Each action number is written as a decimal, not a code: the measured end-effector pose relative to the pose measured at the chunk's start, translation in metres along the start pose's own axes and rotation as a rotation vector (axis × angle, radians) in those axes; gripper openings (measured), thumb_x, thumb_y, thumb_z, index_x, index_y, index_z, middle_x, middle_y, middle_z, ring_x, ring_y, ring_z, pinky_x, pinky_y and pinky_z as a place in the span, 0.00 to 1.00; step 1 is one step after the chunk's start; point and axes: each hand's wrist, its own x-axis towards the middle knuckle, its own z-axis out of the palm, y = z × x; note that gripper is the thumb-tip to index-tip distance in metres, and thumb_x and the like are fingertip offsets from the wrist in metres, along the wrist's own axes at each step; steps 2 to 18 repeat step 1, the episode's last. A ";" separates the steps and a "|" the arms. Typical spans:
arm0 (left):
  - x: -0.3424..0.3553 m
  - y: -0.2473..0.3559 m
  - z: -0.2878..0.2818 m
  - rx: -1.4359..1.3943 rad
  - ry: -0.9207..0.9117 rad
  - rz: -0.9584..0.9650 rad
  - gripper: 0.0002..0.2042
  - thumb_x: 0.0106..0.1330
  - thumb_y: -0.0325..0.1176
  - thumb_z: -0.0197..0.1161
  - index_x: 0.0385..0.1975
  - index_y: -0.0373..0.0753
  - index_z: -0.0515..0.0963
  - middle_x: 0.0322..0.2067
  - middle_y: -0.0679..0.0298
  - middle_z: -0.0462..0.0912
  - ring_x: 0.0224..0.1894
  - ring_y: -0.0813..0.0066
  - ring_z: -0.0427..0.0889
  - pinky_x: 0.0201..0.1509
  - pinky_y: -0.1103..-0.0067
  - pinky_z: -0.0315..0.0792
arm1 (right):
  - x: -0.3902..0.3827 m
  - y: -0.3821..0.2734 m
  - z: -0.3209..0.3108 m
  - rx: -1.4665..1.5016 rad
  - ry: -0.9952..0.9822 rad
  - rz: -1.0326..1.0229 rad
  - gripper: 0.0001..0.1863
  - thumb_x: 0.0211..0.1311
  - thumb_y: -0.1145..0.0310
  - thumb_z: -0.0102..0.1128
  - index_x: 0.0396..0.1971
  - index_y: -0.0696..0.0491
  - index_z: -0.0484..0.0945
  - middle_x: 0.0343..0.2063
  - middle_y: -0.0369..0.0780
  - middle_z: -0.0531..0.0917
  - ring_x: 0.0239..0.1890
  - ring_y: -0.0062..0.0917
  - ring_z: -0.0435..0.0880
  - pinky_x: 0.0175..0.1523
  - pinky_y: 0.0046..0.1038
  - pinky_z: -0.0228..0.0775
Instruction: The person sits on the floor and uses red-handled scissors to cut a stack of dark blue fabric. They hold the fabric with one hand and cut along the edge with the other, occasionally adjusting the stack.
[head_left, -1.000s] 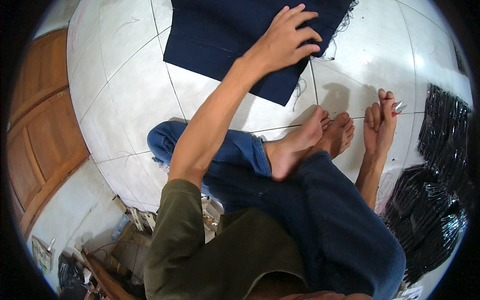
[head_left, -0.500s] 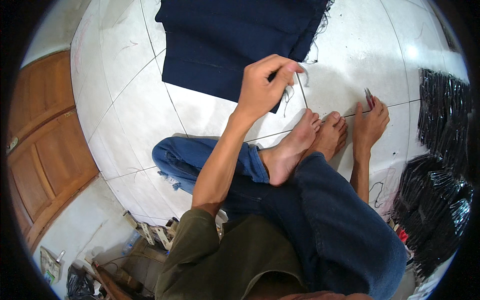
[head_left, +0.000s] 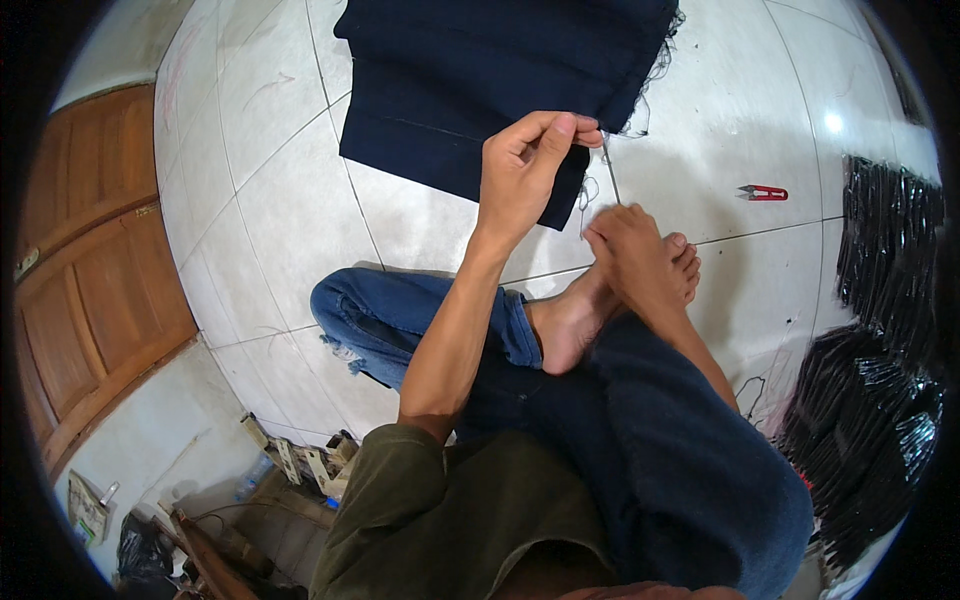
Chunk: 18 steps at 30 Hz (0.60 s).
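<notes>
A navy cloth [head_left: 490,70] with a frayed right edge lies spread on the tiled floor ahead of me. My left hand [head_left: 530,165] is over its near right part, thumb and fingers pinched together on a dark thread [head_left: 591,190]. Below those fingertips the thread loops down beside the cloth's corner. Close to its lower end is my right hand [head_left: 636,250], fingers curled and pressed together above my bare feet [head_left: 565,325]; what they hold, if anything, is hidden. Red-handled thread snips [head_left: 763,193] lie on the floor to the right, touched by neither hand.
Black glossy strip-like bundles [head_left: 870,420] are piled along the right side. My crossed legs in blue jeans [head_left: 690,440] fill the near floor. At the left stands a brown wooden door [head_left: 110,290]; clutter with a black plastic bag [head_left: 145,550] sits at the lower left.
My right hand has let go of the thread snips, leaving them on the floor, and has moved left toward the thread. The left hand keeps its pinch in nearly the same place.
</notes>
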 end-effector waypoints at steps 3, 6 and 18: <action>-0.001 0.000 -0.001 0.000 -0.003 0.000 0.14 0.79 0.35 0.58 0.44 0.30 0.84 0.39 0.55 0.89 0.44 0.70 0.88 0.54 0.75 0.79 | 0.001 0.000 0.002 0.002 -0.003 -0.006 0.10 0.60 0.63 0.70 0.36 0.51 0.83 0.34 0.41 0.83 0.42 0.34 0.80 0.50 0.40 0.68; -0.001 0.000 -0.001 0.000 -0.003 0.000 0.14 0.79 0.35 0.58 0.44 0.30 0.84 0.39 0.55 0.89 0.44 0.70 0.88 0.54 0.75 0.79 | 0.001 0.000 0.002 0.002 -0.003 -0.006 0.10 0.60 0.63 0.70 0.36 0.51 0.83 0.34 0.41 0.83 0.42 0.34 0.80 0.50 0.40 0.68; -0.001 0.000 -0.001 0.000 -0.003 0.000 0.14 0.79 0.35 0.58 0.44 0.30 0.84 0.39 0.55 0.89 0.44 0.70 0.88 0.54 0.75 0.79 | 0.001 0.000 0.002 0.002 -0.003 -0.006 0.10 0.60 0.63 0.70 0.36 0.51 0.83 0.34 0.41 0.83 0.42 0.34 0.80 0.50 0.40 0.68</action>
